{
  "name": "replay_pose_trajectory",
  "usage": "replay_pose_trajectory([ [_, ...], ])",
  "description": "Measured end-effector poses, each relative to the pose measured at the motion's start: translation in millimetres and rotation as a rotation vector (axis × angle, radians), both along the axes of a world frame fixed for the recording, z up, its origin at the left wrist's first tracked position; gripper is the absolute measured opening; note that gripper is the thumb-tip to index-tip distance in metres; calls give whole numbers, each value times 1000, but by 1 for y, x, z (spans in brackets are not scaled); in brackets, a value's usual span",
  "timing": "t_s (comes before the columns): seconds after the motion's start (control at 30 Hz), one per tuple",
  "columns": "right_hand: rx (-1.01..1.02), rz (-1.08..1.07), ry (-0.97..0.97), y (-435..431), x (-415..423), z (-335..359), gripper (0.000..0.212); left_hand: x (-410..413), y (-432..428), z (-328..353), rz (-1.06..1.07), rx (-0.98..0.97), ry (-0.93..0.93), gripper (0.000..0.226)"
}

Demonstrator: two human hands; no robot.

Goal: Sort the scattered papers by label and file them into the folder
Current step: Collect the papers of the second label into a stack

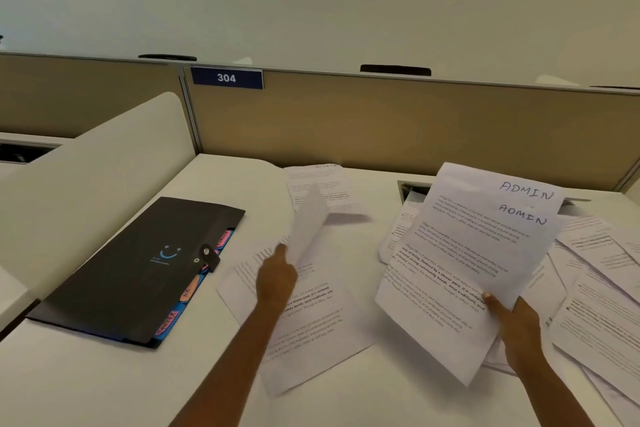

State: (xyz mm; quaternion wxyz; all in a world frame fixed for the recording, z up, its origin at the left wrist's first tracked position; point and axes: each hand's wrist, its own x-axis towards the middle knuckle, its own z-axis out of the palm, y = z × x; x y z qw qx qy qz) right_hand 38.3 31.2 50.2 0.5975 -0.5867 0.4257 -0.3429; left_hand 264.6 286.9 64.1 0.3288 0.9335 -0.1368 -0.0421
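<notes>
Papers, thin white printed sheets, litter the smooth bench; right hand grips an ADMIN stack, left hand pinches one sheet beside the matte black folder.

The room was evenly lit from above, soft and a little dim, without glare. A faint shadow lay on the table. The lifted sheet was blurred. The partition curved towards the edges, and small print was unreadable.
</notes>
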Motion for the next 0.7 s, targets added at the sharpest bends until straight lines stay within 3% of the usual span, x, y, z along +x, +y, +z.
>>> replay_pose_trajectory([
  [0.17,31,-12,-21,-4,-2,-6,40,22,13,20,82,-238,37,30],
  [0.37,55,9,1,-6,-5,-8,39,20,14,19,104,-269,44,30],
  [0.7,76,140,71,-1,-27,-15,29,-12,-11,-16,39,-72,177,39],
])
